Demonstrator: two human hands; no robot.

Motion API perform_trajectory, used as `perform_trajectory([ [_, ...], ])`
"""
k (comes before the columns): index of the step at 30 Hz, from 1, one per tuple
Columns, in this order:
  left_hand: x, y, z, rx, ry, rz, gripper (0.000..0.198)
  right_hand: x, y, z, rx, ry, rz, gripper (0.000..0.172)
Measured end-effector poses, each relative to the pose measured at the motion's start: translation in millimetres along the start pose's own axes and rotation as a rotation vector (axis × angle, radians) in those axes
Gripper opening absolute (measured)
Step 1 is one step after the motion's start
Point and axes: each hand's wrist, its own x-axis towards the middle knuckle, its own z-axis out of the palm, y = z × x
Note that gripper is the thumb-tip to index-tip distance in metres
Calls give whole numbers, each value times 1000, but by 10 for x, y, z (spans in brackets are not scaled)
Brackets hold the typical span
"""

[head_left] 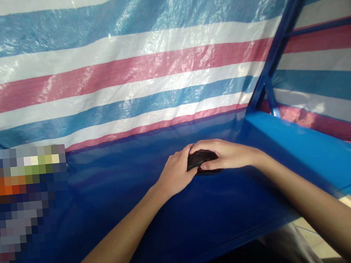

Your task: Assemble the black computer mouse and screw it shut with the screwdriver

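A glossy black object shaped like a computer mouse [201,157] rests on or just above the blue table [130,172], at the middle of the view. My left hand [178,169] grips its left end, fingers over the far side and thumb at the near side. From the right, my right hand [234,153] closes round the other end, with its thumb along the near edge. The fingertips of both hands nearly meet at the back, and they hide the ends of the mouse.
Behind the table hangs a red, white and blue striped sheet [133,69]. A dark blue frame post [267,58] slants up at the right, beside a sunlit blue surface [305,144]. A pixelated patch covers the left. Pale floor tiles [318,239] show at lower right.
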Motion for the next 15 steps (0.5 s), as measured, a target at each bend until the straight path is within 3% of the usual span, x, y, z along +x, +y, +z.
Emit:
perform_trajectory([
  [15,-3,-3,12,15,13,35,54,7,-39,-18,-10,-18,16,42],
])
